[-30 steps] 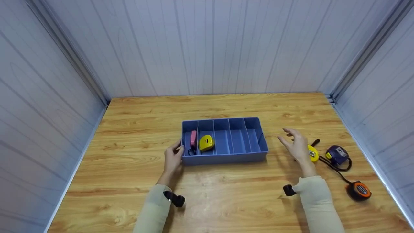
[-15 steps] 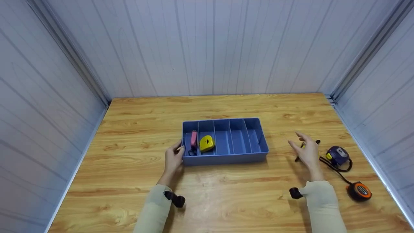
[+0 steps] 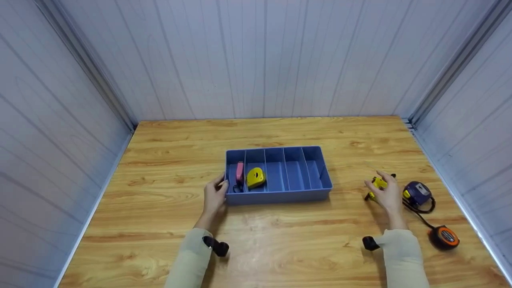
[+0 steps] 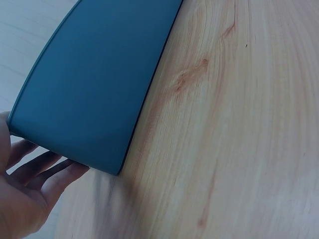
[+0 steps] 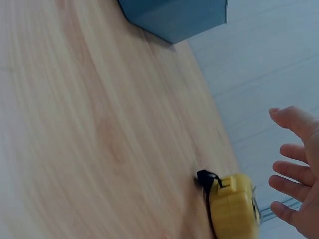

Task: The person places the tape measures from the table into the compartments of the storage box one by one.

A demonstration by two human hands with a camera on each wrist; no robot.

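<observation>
A blue compartment box (image 3: 280, 197) sits mid-table. My left hand (image 3: 215, 196) holds its left end, thumb at the rim and fingers against the outer end wall (image 4: 89, 99). Inside the leftmost compartment is a pink tape measure (image 3: 239, 172) with a dark cord; a yellow tape measure (image 3: 255, 178) lies in the one beside it. To the right, my right hand (image 3: 391, 196) hovers over another yellow tape measure (image 3: 379, 183), partly covering it. Thumb and fingers are spread, and the right wrist view shows this tape measure (image 5: 232, 209) apart from the fingers (image 5: 294, 172).
A dark purple tape measure (image 3: 418, 192) with a black strap lies right of my right hand. Nearer the front right rests a black and orange tape measure (image 3: 444, 237), its cord running back toward the others. Pale panel walls (image 3: 260, 60) enclose the wooden table (image 3: 160, 160).
My right hand has moved right and toward me, uncovering part of the yellow tape measure on its left side. The left hand and the box stay put.
</observation>
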